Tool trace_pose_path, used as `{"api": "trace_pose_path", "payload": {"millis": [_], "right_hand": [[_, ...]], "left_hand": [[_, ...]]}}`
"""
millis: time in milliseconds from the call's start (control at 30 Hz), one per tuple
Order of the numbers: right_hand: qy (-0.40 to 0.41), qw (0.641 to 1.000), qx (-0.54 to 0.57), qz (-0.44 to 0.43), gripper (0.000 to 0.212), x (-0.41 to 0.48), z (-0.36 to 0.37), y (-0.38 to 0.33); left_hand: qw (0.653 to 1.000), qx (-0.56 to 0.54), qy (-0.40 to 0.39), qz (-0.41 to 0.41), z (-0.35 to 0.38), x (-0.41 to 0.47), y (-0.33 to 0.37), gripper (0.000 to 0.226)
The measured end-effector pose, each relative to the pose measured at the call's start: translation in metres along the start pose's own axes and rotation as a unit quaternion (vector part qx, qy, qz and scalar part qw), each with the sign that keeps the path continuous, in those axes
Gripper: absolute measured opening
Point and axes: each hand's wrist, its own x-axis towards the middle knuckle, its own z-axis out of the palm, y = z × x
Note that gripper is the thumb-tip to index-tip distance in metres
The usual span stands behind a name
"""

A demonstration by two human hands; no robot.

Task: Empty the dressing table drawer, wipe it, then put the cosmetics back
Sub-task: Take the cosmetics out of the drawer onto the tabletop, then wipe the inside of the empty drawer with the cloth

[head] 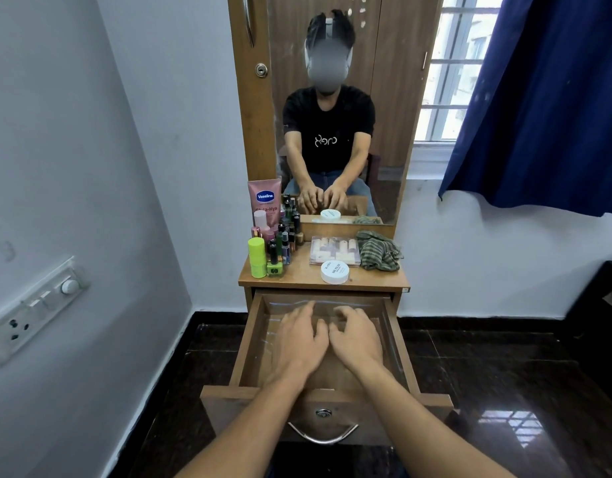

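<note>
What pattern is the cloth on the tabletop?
Green with pale stripes, crumpled cloth; head view.

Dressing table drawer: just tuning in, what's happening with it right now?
The drawer is pulled fully out and holds no cosmetics. Both hands are inside it: the left hand and right hand rest side by side on what looks like a clear plastic liner on the bottom. Neither holds anything. The cosmetics sit on the tabletop: bottles at left, a clear case and white jar in the middle. The striped cloth lies bunched at right, untouched.
</note>
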Motion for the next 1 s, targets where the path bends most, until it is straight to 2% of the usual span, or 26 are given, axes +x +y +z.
{"api": "trace_pose_path", "payload": {"millis": [100,233,367,533,700,867,1000], "right_hand": [[0.025,0.999,-0.009,-0.026,0.031,-0.003,-0.003,0.003],[0.131,0.989,0.003,-0.074,0.031,0.031,-0.028,-0.005],[0.190,0.980,-0.019,-0.052,0.032,0.092,-0.062,-0.020],[0.124,0.985,-0.116,0.006,0.037,0.153,-0.077,-0.022],[0.092,0.971,-0.212,0.061,0.040,0.179,-0.069,-0.026],[0.070,0.968,-0.210,0.114,0.045,0.188,-0.066,-0.022],[0.088,0.962,-0.234,0.106,0.035,0.188,-0.068,-0.013]], "left_hand": [[0.999,0.042,0.006,0.004,0.000,-0.002,-0.002,0.053],[0.997,0.078,0.005,0.005,0.002,0.000,-0.006,0.049],[0.995,0.095,-0.025,-0.003,0.007,0.001,-0.008,0.039],[0.986,0.133,-0.100,-0.016,0.017,0.002,-0.005,0.032],[0.984,0.130,-0.118,-0.020,0.022,0.001,-0.008,0.033],[0.987,0.108,-0.116,-0.028,0.018,0.000,-0.007,0.032],[0.987,0.092,-0.126,-0.045,0.018,0.001,-0.009,0.031]]}}
